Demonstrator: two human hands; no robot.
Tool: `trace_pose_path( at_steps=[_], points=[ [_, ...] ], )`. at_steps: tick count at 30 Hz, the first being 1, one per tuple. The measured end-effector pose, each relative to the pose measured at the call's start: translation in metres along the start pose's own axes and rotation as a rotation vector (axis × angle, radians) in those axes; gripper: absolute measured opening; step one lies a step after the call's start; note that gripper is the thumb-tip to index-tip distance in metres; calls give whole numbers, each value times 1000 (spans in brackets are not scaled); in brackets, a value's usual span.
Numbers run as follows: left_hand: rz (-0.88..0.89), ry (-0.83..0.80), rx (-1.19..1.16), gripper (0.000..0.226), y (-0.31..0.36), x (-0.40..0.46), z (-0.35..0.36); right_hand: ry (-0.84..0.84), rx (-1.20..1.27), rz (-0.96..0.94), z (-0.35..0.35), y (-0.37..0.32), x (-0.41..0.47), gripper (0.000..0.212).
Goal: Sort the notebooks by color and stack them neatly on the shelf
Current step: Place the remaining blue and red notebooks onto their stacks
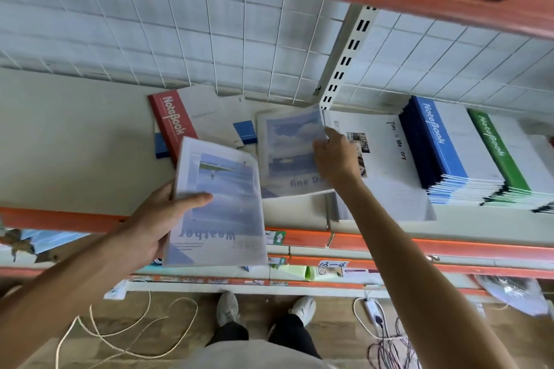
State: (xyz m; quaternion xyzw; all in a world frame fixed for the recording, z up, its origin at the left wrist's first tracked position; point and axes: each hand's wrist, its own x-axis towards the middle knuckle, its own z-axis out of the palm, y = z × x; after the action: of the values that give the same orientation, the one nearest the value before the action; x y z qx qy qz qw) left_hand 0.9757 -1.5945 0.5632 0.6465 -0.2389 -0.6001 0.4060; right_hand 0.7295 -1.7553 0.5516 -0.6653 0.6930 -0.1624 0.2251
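Left hand (pixel 156 219) is gripping a pale blue "Weather" notebook (pixel 218 207) by its left edge, thumb across the cover, out over the shelf (pixel 75 135) lip. Right hand (pixel 335 159) reaches onto a cloud-cover "fine Day" notebook (pixel 287 153) lying on the shelf, fingers at its right edge. Behind those: a red Notebook (pixel 172 123) on some loose ones. Off to the right, a white "Time Memory" book (pixel 392 165), then a blue stack (pixel 449 153) and a green stack (pixel 503 156).

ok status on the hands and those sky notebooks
Left hand grips the Weather notebook over the shelf edge. Right hand touches the Fine Day notebook, lying on the shelf. Nothing in the way.
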Motion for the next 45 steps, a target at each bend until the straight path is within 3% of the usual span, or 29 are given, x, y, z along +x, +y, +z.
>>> trace_pose_path(
  at_steps=[4, 6, 9, 12, 14, 18, 24, 28, 31, 33, 37, 39, 42, 45],
  points=[
    [34, 11, -21, 27, 1, -2, 2, 45, -53, -41, 19, -4, -19, 42],
    [51, 21, -23, 27, 3, -2, 2, 77, -191, -137, 29, 3, -29, 49],
    [57, 23, -22, 28, 5, 0, 2, 126, -398, -334, 41, 7, -45, 38],
    [66, 24, -18, 30, 6, 2, 3, -75, -246, -501, 50, 0, -57, 46],
    [80, 40, -17, 30, 7, 3, 4, -90, -253, -632, 56, 3, -59, 59],
    [88, 60, -32, 30, 10, 6, -3, -211, -235, -484, 63, 18, -45, 63],
    [97, 29, -61, 29, 10, 8, -5, -190, -245, -498, 63, 25, -40, 63],
    [100, 6, -66, 29, 11, 7, -1, -267, -173, -476, 52, 17, -42, 61],
    [104, -65, -15, 47, 17, 5, -5, -211, 105, -491, 20, -4, -59, 57],
    [111, -122, 112, 51, 24, 4, -8, -147, 156, -570, -3, -24, -65, 60],
    [110, -320, 240, 34, 33, 0, 2, -357, 155, -583, -18, -58, -52, 66],
    [79, -383, 276, 36, 31, -2, 7, -452, 200, -510, -13, -61, -45, 58],
    [45, -448, 294, 38, 28, -5, 7, -541, 419, -374, -9, -47, -37, 24],
    [29, -439, 237, 44, 27, 1, -4, -536, 688, -213, -14, -23, -36, 22]
  ],
)
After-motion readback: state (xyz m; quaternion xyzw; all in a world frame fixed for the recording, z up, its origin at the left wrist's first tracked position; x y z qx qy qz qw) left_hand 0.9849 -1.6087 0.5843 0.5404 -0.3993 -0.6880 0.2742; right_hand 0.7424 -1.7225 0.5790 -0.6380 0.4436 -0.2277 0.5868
